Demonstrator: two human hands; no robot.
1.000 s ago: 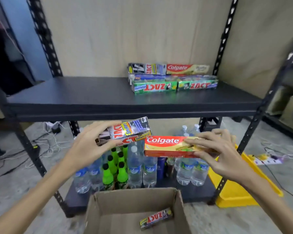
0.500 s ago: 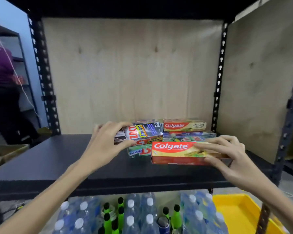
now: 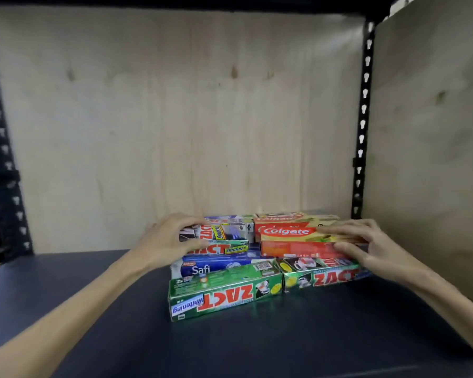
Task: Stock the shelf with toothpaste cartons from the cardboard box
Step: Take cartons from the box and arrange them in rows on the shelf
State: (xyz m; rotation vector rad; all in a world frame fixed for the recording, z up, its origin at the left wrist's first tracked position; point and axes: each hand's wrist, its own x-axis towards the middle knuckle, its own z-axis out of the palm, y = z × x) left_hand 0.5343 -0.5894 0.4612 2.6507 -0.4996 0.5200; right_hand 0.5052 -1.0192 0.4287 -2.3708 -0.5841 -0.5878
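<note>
Plywood backs the dark shelf (image 3: 66,309) where we are setting down two more toothpaste cartons. Our left hand (image 3: 164,238) curls thumb and fingers round the near end of a silver Zact Smokers carton (image 3: 224,232), which sits on top of the left stack, over another Zact Smokers carton (image 3: 221,249) and a blue Safi carton (image 3: 216,266). Our right hand (image 3: 372,246) pinches the right end of a red and gold Colgate carton (image 3: 292,236), fingers across its top and thumb at its front face. It lies over the right stack, just in front of another Colgate carton (image 3: 290,218) behind it. Whether either carton has fully settled onto what is beneath, we cannot tell. Two green Zact cartons (image 3: 224,293) (image 3: 325,274) lie in the front row on the shelf board. The cardboard box is out of view.

We judge this to be the placing step, close to its end. Next we would need to loosen both grips without dragging the cartons askew. The stacks are loose and slightly skewed, so a gentle nudge to square the edges seems wise before we reach down for more stock.
</note>
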